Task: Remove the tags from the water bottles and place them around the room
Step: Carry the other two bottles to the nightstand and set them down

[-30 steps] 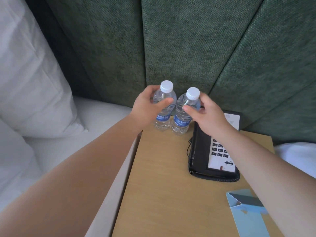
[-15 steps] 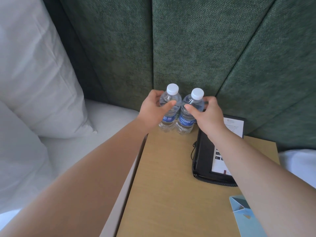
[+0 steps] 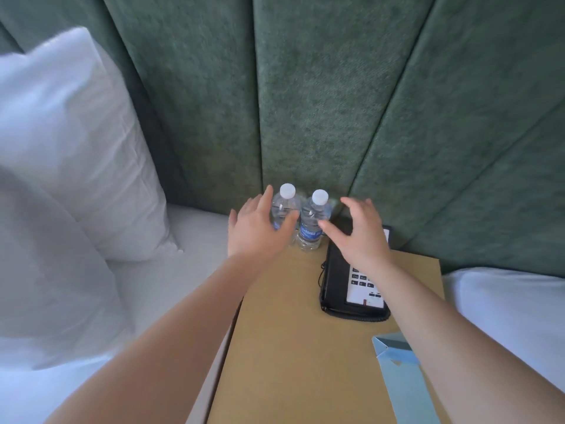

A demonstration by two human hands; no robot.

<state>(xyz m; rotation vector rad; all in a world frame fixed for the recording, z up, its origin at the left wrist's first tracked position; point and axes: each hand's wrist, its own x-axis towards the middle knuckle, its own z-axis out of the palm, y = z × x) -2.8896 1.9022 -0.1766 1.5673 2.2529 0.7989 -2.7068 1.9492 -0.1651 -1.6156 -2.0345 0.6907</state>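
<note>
Both hands have let go of the bottles since the earlier frame. Left bottle [image 3: 286, 206] and right bottle [image 3: 314, 223], clear with white caps and blue labels too blurred to read, stand upright, touching, at the back edge of the nightstand [image 3: 287, 332], left of the telephone [image 3: 348, 289]. Left hand [image 3: 256, 231] and right hand [image 3: 360, 234] hover with fingers spread, holding nothing.

Left hand [image 3: 255, 229], right hand [image 3: 359, 232] spread, empty
</note>
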